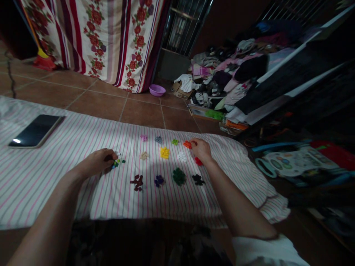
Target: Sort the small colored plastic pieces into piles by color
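Observation:
Small coloured pieces lie sorted by colour in several little piles on a striped cloth (116,199). My left hand (97,162) is closed, fingertips pinched beside a small mixed heap (117,162) of green, white and blue pieces; anything in its grip is too small to make out. At the orange pile (187,144), my right hand (202,149) has its fingertips pressed together, and what they hold is hidden. Red pieces (198,161) lie just below that hand, partly covered by it. Nearby are white (182,156), yellow (164,152), dark green (179,176) and black (198,180) piles.
Brown (137,182), dark blue (159,180), beige (144,155), pink (144,137), grey (158,139) and lime (174,141) piles share the cloth. A phone (36,130) lies at left. Beyond are a purple basin (157,90) and heaped clothes (222,74).

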Tool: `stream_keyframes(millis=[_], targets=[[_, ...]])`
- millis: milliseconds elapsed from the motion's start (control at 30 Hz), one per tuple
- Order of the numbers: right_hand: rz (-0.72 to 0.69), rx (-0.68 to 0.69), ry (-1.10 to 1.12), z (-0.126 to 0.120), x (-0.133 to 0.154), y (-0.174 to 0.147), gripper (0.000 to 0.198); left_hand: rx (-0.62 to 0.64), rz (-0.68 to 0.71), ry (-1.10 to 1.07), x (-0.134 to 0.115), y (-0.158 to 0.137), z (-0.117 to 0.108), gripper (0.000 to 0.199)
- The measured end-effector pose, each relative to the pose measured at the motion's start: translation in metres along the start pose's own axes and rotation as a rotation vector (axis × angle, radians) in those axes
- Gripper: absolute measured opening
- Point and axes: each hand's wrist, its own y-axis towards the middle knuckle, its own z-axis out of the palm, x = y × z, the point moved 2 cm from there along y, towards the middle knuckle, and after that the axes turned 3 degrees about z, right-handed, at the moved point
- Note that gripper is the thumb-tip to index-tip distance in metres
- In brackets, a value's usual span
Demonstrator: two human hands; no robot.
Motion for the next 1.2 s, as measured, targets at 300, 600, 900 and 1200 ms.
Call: stream_keyframes(millis=[300, 600, 900, 1200], targets=[[-0.218, 0.001, 0.206, 0.000, 0.063, -0.019, 0.028, -0.030, 0.020, 0.020, -0.005, -0.004, -0.003, 0.018], [-0.515, 0.280, 0.354, 0.019, 0.163, -0.064, 0.028, -0.115, 0.032, 0.196, -0.003, -0.006, -0.010, 0.019], [-0.702, 0.458, 0.330, 0.035, 0.234, -0.100, 0.023, -0.141, 0.012, 0.187, 0.007, -0.009, -0.015, 0.021], [-0.686, 0.486, 0.142, 0.043, 0.245, -0.112, 0.024, -0.105, 0.052, 0.164, 0.011, -0.013, -0.015, 0.032]])
